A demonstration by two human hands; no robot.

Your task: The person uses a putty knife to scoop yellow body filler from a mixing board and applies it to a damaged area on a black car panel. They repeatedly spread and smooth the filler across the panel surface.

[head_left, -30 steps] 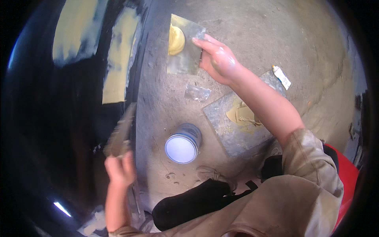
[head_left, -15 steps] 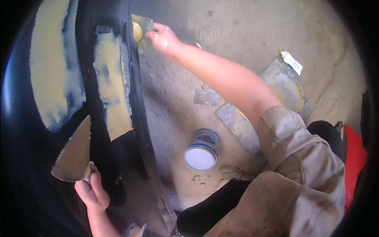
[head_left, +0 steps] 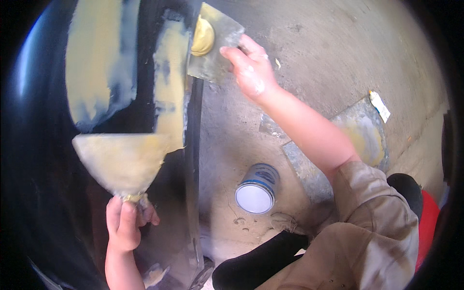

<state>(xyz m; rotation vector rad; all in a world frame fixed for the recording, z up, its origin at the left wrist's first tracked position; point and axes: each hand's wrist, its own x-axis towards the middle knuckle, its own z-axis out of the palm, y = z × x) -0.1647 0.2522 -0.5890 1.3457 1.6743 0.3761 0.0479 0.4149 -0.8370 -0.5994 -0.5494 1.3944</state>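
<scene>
In my left hand (head_left: 127, 223) is a putty knife (head_left: 118, 157) held by its handle, its wide triangular blade facing me, with the broad edge level over the lower ends of the putty strips on a black curved panel (head_left: 46, 183). Whether the blade touches the panel I cannot tell. My right hand (head_left: 251, 70) grips a flat grey plate (head_left: 217, 63) near the panel's edge, a lump of yellow putty (head_left: 202, 36) on it and white smears on my skin. Pale yellow putty covers two upright strips (head_left: 89, 63) on the panel.
On the concrete floor (head_left: 362, 48) stand a blue-and-silver can (head_left: 253, 198) and a grey board (head_left: 309, 174) smeared with putty, a white tube (head_left: 379, 106) by its top corner. A small clear sheet (head_left: 270, 125) lies behind my forearm. Something red (head_left: 427, 227) is at the lower right.
My left hand has turned the knife so its broad edge is level and raised it toward the strips. The right hand's plate has moved about near the panel edge; the view has also shifted.
</scene>
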